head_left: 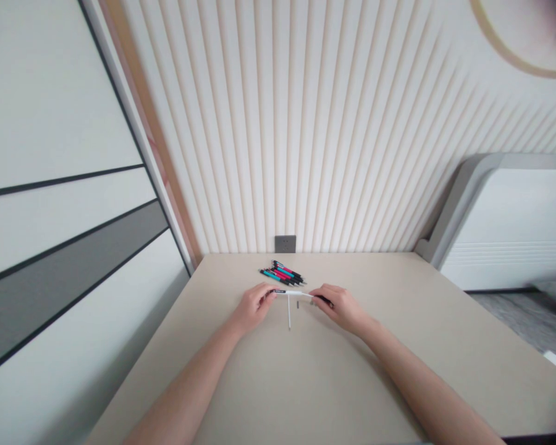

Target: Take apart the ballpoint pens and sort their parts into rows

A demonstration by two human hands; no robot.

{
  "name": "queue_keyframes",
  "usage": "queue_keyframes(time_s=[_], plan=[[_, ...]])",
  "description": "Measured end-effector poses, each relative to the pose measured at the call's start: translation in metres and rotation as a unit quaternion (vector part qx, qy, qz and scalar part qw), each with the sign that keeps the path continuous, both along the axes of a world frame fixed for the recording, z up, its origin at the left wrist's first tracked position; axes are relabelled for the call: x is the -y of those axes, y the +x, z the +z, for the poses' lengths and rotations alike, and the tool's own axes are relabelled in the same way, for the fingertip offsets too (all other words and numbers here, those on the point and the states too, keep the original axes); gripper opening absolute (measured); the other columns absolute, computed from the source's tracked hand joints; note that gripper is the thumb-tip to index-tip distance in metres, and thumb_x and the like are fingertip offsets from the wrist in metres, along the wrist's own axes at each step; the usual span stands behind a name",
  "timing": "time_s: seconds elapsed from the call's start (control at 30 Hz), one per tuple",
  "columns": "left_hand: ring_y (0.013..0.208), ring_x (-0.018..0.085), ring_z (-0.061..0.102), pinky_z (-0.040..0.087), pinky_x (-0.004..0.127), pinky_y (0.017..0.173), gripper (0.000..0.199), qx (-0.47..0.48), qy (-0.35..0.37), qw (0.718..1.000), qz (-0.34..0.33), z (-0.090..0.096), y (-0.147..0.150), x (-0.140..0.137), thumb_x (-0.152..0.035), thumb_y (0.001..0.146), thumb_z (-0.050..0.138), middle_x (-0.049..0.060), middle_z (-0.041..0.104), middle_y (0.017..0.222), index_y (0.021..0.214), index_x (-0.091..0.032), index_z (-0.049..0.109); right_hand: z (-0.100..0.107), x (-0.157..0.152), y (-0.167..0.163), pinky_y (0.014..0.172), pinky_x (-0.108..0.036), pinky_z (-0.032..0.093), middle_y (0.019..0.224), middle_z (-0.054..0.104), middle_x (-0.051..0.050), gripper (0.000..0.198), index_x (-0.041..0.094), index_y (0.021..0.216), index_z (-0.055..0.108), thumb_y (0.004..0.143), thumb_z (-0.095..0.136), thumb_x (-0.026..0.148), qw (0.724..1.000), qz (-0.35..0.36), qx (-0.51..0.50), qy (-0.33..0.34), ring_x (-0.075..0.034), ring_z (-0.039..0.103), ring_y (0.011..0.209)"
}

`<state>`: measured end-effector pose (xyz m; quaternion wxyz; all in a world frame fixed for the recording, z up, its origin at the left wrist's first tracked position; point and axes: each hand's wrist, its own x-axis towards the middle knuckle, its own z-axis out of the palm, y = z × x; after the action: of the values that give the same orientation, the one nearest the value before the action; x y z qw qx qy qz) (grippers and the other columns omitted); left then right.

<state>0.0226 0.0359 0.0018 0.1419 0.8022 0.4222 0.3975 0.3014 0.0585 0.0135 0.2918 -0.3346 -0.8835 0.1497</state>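
My left hand (256, 305) pinches the black end of a pen barrel (293, 292), whose middle is white. Facing it, my right hand (340, 305) has its fingers closed round a black pen part (323, 300). A thin white tube (307, 295) runs between this part and the barrel's right end; I cannot tell whether it sits inside the barrel. Below the barrel a slim white refill (289, 314) lies on the table, pointing towards me. Beside it is a tiny dark piece (298, 305), and another small bit lies close to my right fingers, partly hidden.
Behind my hands, several pens (282, 274) in teal, red and black lie in a loose pile on the beige table (278, 383). A ribbed wall with a dark socket (285, 244) borders the far edge. A white cabinet (65, 247) stands left, a pale headboard (514, 216) right.
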Motion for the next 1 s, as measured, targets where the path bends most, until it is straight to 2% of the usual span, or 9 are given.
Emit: queue_keyframes(time_s=[0.13, 0.37, 0.53, 0.73, 1.0], plan=[[0.070, 0.012, 0.055, 0.042, 0.022, 0.065, 0.023, -0.001, -0.001, 1.000, 0.013, 0.0017, 0.0003, 0.0013, -0.028, 0.096, 0.043, 0.003, 0.062, 0.083, 0.105, -0.018, 0.062, -0.0005, 0.0002, 0.0000, 0.072, -0.025, 0.045, 0.087, 0.066, -0.004, 0.023, 0.022, 0.106, 0.063, 0.096, 0.044, 0.029, 1.000, -0.010, -0.001, -0.002, -0.015, 0.061, 0.076], [0.069, 0.013, 0.056, 0.043, 0.024, 0.067, 0.026, 0.021, -0.012, 0.999, 0.043, -0.0011, -0.0033, -0.0002, -0.033, 0.097, 0.040, 0.003, 0.062, 0.079, 0.099, -0.017, 0.061, -0.0002, 0.0014, -0.0003, 0.073, -0.026, 0.046, 0.090, 0.069, -0.006, 0.025, 0.021, 0.103, 0.063, 0.096, 0.041, 0.031, 1.000, -0.022, -0.003, -0.010, -0.016, 0.062, 0.078], [0.064, 0.013, 0.054, 0.041, 0.024, 0.062, 0.027, 0.040, -0.020, 0.997, 0.063, -0.0018, -0.0053, -0.0010, -0.034, 0.096, 0.039, 0.002, 0.062, 0.075, 0.091, -0.017, 0.059, -0.0023, 0.0005, -0.0007, 0.076, -0.028, 0.046, 0.088, 0.070, -0.006, 0.027, 0.020, 0.103, 0.063, 0.096, 0.040, 0.033, 0.999, -0.033, 0.016, -0.019, -0.017, 0.063, 0.079], [0.065, 0.013, 0.056, 0.042, 0.024, 0.063, 0.027, 0.043, -0.024, 0.997, 0.055, -0.0013, -0.0045, -0.0003, -0.034, 0.096, 0.040, 0.002, 0.062, 0.074, 0.090, -0.017, 0.060, -0.0056, -0.0012, -0.0009, 0.070, -0.027, 0.044, 0.081, 0.070, -0.004, 0.027, 0.021, 0.103, 0.062, 0.096, 0.043, 0.039, 0.998, -0.049, 0.033, -0.025, -0.017, 0.063, 0.073], [0.065, 0.012, 0.056, 0.041, 0.023, 0.063, 0.026, 0.047, -0.023, 0.997, 0.054, -0.0009, -0.0034, -0.0001, -0.033, 0.096, 0.040, 0.001, 0.061, 0.074, 0.089, -0.017, 0.058, -0.0059, -0.0027, -0.0001, 0.072, -0.027, 0.045, 0.087, 0.069, -0.005, 0.030, 0.020, 0.101, 0.062, 0.098, 0.038, 0.037, 0.999, -0.037, 0.004, -0.033, -0.016, 0.064, 0.076]])
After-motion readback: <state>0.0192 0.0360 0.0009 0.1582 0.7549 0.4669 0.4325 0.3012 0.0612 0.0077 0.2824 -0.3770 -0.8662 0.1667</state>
